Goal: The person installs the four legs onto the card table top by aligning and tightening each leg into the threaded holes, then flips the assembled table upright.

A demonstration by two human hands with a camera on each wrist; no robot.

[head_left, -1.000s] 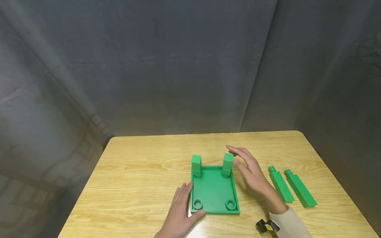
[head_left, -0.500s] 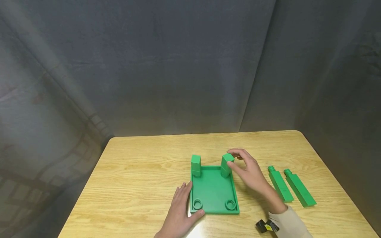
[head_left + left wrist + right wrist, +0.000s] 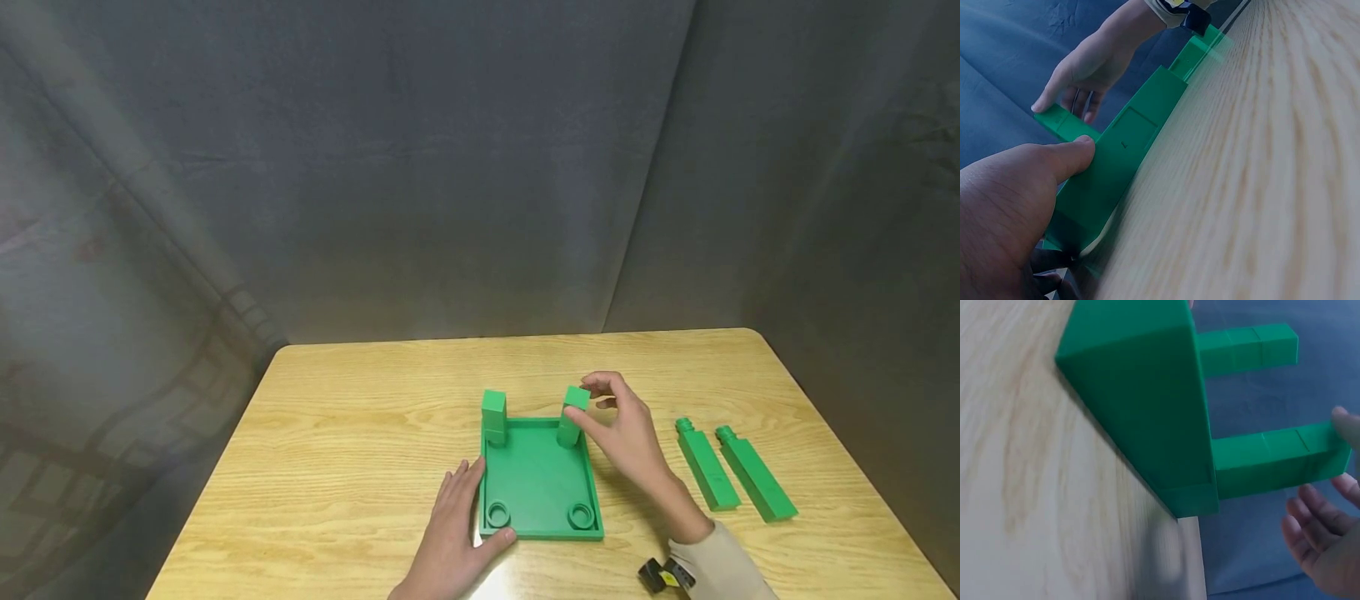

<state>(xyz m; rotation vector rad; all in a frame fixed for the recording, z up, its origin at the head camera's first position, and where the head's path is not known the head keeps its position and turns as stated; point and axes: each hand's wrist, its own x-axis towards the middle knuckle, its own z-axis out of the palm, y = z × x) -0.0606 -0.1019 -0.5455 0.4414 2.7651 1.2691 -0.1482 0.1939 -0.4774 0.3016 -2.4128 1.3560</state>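
Observation:
A green base plate (image 3: 538,479) lies on the wooden table (image 3: 360,433). Two green posts stand upright in its far corners, the left post (image 3: 493,417) and the right post (image 3: 573,414). My right hand (image 3: 600,406) pinches the top of the right post (image 3: 1279,459) between thumb and forefinger; its other fingers (image 3: 1319,540) hang loosely curled beside it. My left hand (image 3: 459,521) lies flat against the plate's left side. The thumb (image 3: 1075,153) presses the plate's edge (image 3: 1125,150) at the near left corner. Two round sockets (image 3: 497,514) sit in the near corners with nothing in them.
Two more green posts (image 3: 707,468) (image 3: 754,477) lie side by side on the table to the right of my right forearm. A dark grey curtain (image 3: 450,167) hangs behind the table. The table's right edge runs close to the loose posts.
My right hand, open beside the right post a second ago, has closed its thumb and forefinger on the post's top. The left hand and the plate have not moved.

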